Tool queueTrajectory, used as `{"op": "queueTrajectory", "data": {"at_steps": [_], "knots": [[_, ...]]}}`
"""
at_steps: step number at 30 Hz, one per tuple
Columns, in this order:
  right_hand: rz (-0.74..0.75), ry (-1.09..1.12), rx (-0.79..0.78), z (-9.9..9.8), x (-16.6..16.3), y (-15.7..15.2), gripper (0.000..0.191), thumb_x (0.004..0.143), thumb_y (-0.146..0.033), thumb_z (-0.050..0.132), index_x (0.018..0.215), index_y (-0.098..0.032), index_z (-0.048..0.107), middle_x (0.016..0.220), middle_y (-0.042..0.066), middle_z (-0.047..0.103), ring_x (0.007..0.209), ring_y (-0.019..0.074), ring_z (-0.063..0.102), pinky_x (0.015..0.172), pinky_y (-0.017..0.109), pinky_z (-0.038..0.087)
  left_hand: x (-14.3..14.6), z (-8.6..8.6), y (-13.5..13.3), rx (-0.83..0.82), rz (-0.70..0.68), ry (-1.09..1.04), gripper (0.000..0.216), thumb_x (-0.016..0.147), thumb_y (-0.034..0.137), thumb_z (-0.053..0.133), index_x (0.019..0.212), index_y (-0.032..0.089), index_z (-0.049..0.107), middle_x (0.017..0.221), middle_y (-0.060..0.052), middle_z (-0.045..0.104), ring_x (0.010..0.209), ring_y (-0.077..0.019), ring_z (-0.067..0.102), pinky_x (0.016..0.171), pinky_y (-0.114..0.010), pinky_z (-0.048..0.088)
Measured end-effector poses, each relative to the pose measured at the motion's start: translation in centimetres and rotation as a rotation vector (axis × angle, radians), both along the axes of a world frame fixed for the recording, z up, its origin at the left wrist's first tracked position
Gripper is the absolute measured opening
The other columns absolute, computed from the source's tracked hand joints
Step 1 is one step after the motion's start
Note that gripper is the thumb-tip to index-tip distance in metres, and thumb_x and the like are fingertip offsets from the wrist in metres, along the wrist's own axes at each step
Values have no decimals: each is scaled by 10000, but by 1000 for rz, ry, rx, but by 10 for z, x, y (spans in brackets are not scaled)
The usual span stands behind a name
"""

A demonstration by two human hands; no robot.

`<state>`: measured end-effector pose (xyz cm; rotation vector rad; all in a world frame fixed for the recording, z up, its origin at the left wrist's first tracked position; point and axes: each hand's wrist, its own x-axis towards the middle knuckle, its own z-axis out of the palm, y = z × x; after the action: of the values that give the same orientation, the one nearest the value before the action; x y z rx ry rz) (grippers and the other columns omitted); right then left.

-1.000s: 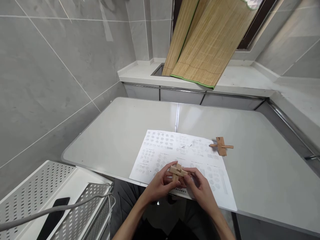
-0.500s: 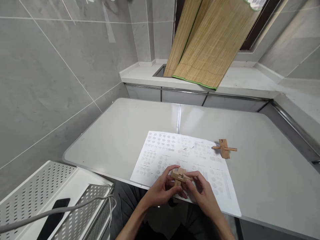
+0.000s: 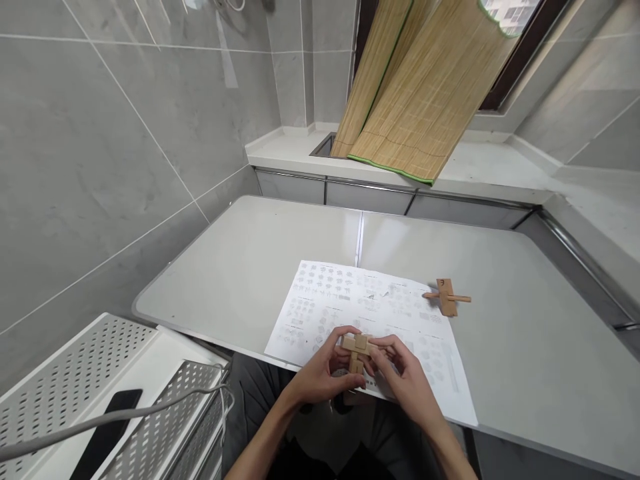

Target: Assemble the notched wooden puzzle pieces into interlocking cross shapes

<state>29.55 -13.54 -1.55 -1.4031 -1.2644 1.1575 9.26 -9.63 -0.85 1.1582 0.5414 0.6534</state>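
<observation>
Far left I see a perforated rack (image 3: 75,373) with a black phone (image 3: 107,433) on it and a grey cable (image 3: 125,417) running across. Next, the grey table (image 3: 240,267), tiled wall beside it. Left hand (image 3: 323,373) sits at the near table edge, fingers curled round the puzzle (image 3: 356,351) from the left. The puzzle is a small wooden cross of interlocked blocks, held just above the near edge of the sheet (image 3: 370,320) of printed diagrams. Right hand (image 3: 405,377) grips the puzzle from the right, fingertips pinching it. Both hands closed on it. Further right, a second wooden piece (image 3: 447,297) lies on the table touching the sheet's far right corner. Bamboo blind (image 3: 415,87) hangs at the back.
</observation>
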Motion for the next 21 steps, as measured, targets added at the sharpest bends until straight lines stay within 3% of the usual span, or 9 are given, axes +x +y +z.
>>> {"op": "queueTrajectory", "data": {"at_steps": [5,8,12,18,21], "knots": [[23,75,-45,9,-9,7,446,970,-638,612,1053,-205,679,749,38,716,733,230,691,718,337,566,1,-2,0,-117,35,-49,700,862,306,850,1387,257,389,1012,-51,735,886,-194,731,868,-357,550],[-58,40,-31,11,-7,9,461,979,-648,582,1085,-206,664,724,27,691,673,215,655,681,330,556,3,-4,0,-143,116,-61,684,871,354,837,1371,252,383,972,-42,741,784,-183,732,822,-354,549],[-222,-207,18,7,4,0,448,965,-636,606,1103,-216,674,893,79,752,785,241,696,734,342,563,5,-4,-1,-119,237,-48,669,892,400,809,1380,226,386,957,-58,751,762,-186,724,807,-350,524],[-92,-579,127,-8,-5,-21,404,954,-627,628,1081,-245,666,917,64,717,762,242,687,643,327,542,8,-6,-4,-102,349,-23,624,902,405,780,1370,189,428,868,-38,751,790,-175,684,833,-340,510],[-64,-677,206,-11,-12,-23,377,995,-614,568,1023,-252,670,935,78,713,792,255,697,642,331,538,6,-9,-6,-101,345,-19,653,883,376,802,1392,201,434,945,-59,758,891,-200,714,885,-361,523]]}}
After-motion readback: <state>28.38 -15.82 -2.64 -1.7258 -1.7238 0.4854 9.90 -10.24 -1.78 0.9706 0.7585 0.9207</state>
